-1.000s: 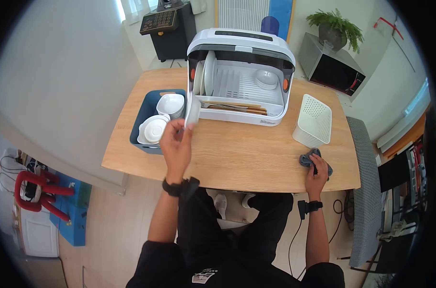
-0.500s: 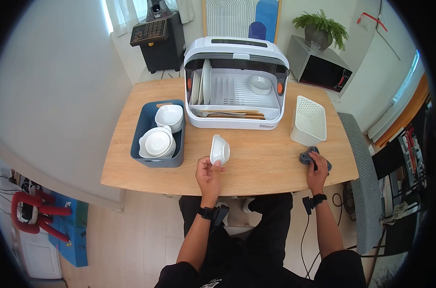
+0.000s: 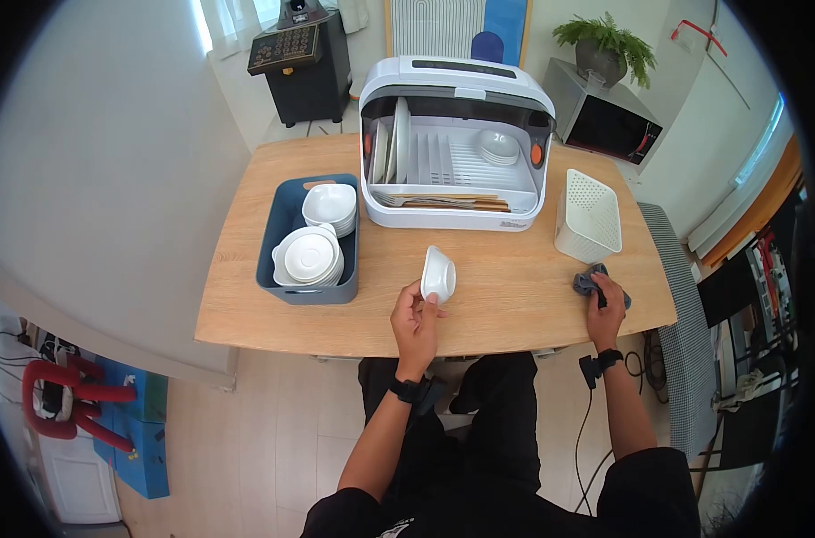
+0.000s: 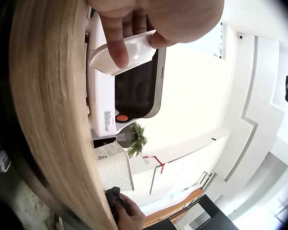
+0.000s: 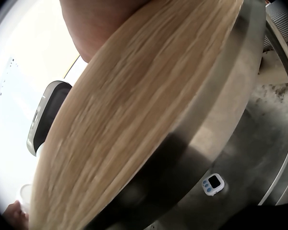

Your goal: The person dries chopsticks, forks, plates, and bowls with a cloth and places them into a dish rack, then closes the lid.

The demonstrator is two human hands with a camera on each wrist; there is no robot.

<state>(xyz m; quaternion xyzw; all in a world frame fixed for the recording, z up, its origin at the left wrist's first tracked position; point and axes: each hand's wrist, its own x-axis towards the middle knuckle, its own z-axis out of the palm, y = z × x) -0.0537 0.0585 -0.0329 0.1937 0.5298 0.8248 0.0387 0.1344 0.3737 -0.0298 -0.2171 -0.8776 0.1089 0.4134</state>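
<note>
My left hand point(image 3: 415, 330) pinches a small white bowl point(image 3: 437, 276) by its rim over the front middle of the table, the bowl turned on its side. In the left wrist view the bowl point(image 4: 127, 53) sits between the thumb and fingers. At the table's right, my right hand point(image 3: 607, 310) grips a dark grey cloth point(image 3: 588, 282); its fingers curl on the cloth point(image 4: 114, 199) in the left wrist view. Left of the bowl stands a blue-grey bin point(image 3: 349, 278) with stacked white bowls point(image 3: 329, 206) and lidded-looking white dishes point(image 3: 309, 257).
A white dish rack cabinet point(image 3: 452, 218) stands open at the back, with upright plates point(image 3: 401, 143), small stacked dishes point(image 3: 498, 146) and chopsticks and forks point(image 3: 443, 202) in front. A white perforated basket point(image 3: 589, 215) is at the right. Behind it are a microwave point(image 3: 612, 125) and a potted fern point(image 3: 602, 58).
My left hand has carried the small bowl from beside the bin and the rack's front left corner rightward and closer to me. The right hand has stayed at the cloth.
</note>
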